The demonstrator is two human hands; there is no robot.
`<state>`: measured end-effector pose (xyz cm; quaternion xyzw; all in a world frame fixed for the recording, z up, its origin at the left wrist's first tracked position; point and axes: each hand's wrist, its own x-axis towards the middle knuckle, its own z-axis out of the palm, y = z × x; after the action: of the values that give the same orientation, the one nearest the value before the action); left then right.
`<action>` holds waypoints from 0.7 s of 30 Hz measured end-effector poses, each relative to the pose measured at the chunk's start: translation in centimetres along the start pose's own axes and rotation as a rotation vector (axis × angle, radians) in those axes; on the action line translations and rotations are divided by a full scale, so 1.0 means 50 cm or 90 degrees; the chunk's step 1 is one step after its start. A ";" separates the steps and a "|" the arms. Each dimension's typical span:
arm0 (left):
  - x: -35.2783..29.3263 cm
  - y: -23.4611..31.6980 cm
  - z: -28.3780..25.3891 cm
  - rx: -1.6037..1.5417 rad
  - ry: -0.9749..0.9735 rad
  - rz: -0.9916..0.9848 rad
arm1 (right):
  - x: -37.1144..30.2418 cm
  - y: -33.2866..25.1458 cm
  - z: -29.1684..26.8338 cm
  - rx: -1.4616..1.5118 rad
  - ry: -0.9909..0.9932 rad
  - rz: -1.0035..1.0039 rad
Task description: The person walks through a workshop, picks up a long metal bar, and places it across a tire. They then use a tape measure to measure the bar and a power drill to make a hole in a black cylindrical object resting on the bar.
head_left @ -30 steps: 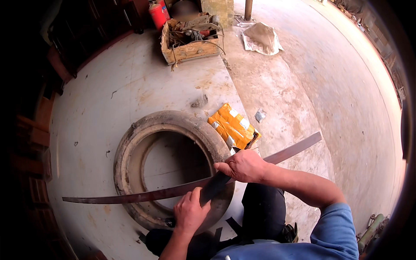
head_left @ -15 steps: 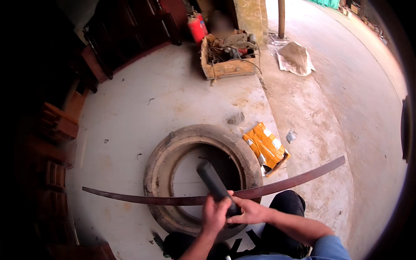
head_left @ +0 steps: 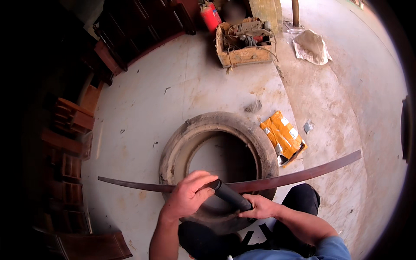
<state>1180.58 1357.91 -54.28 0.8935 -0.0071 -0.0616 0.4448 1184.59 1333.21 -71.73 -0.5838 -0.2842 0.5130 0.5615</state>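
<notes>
My right hand [head_left: 261,206] is wrapped around the lower end of a smooth black cylinder [head_left: 233,195], which tilts up toward the left. Beside the cylinder's upper end is my left hand [head_left: 188,196], open, thumb apart from the stretched fingers. Its fingertips are close to that end; whether they touch it I cannot tell. A long, curved, dark reddish-brown strip [head_left: 299,175] spans the worn tyre [head_left: 173,149] and sticks out past both sides. The left hand and the cylinder hide part of the strip. My knees are at the tyre's near side.
Right of the tyre lies an orange-wrapped package [head_left: 284,134]. A wooden crate [head_left: 249,57] of tools and cables stands farther back, with red fire extinguishers [head_left: 209,18] behind it. A pale sack [head_left: 313,47] is at the far right. Dark wooden furniture [head_left: 71,167] lines the left.
My left hand has come off the cylinder and moved left to its upper end. The right hand still grips the lower end, and the cylinder now lies lower. The view has shifted slightly.
</notes>
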 end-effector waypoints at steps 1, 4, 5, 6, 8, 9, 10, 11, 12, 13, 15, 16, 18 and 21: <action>-0.001 0.006 -0.009 0.024 -0.011 -0.010 | 0.002 -0.003 0.000 -0.062 0.013 -0.046; -0.001 0.029 -0.041 0.051 -0.116 -0.048 | -0.008 -0.025 -0.008 -0.105 -0.009 -0.016; -0.001 0.021 -0.040 0.050 -0.112 -0.036 | -0.011 -0.030 -0.006 -0.107 0.004 -0.030; -0.003 0.023 -0.040 0.052 -0.113 -0.047 | -0.008 -0.023 -0.004 -0.118 0.009 -0.039; -0.003 0.025 -0.038 0.054 -0.116 -0.069 | -0.004 -0.005 -0.001 -0.141 0.020 -0.057; -0.005 0.026 -0.037 0.064 -0.109 -0.070 | -0.002 -0.001 0.002 -0.148 0.022 -0.058; -0.008 0.022 -0.032 0.070 -0.098 -0.064 | -0.002 0.002 0.003 -0.160 0.033 -0.055; -0.011 0.017 -0.027 0.077 -0.088 -0.058 | -0.002 0.004 0.004 -0.172 0.045 -0.052; -0.014 0.010 -0.023 0.083 -0.079 -0.066 | -0.002 0.006 0.006 -0.184 0.056 -0.049; -0.014 0.004 -0.019 0.090 -0.070 -0.073 | -0.003 0.007 0.007 -0.192 0.070 -0.053; -0.015 -0.001 -0.012 0.078 -0.054 -0.102 | -0.003 0.007 0.010 -0.208 0.096 -0.063; -0.014 -0.002 -0.010 0.057 -0.048 -0.122 | -0.003 0.009 0.011 -0.219 0.111 -0.072; -0.016 -0.005 -0.003 0.041 -0.034 -0.147 | -0.003 0.011 0.015 -0.243 0.139 -0.091; -0.024 -0.015 0.006 0.050 -0.011 -0.163 | -0.004 0.003 0.020 -0.282 0.153 -0.058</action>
<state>1179.30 1358.20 -54.92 0.9031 0.1009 -0.1250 0.3981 1183.59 1333.37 -71.65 -0.7360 -0.3472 0.3393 0.4719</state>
